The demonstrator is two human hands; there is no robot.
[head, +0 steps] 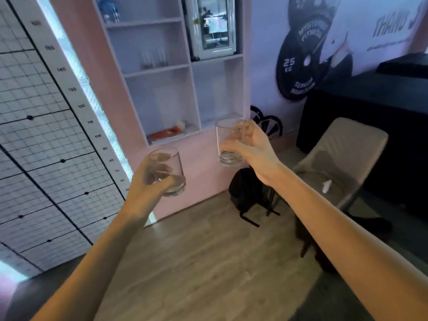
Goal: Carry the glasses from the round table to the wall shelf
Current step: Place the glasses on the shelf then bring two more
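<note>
My left hand (148,179) grips a clear tumbler glass (172,174), held up in front of the pink wall below the shelf. My right hand (251,147) grips a second clear glass (225,144), raised near the shelf's lower right corner. Both glasses look empty and roughly upright. The white wall shelf (192,84) has several open compartments. Two glasses (154,59) stand on a middle-left shelf board. The round table is out of view.
A grey chair (342,158) stands to the right beside a dark counter (382,112). A black backpack (245,191) lies on the wood floor under the shelf. A height-scale grid panel (46,135) covers the left wall. An orange box (165,134) lies on the bottom shelf.
</note>
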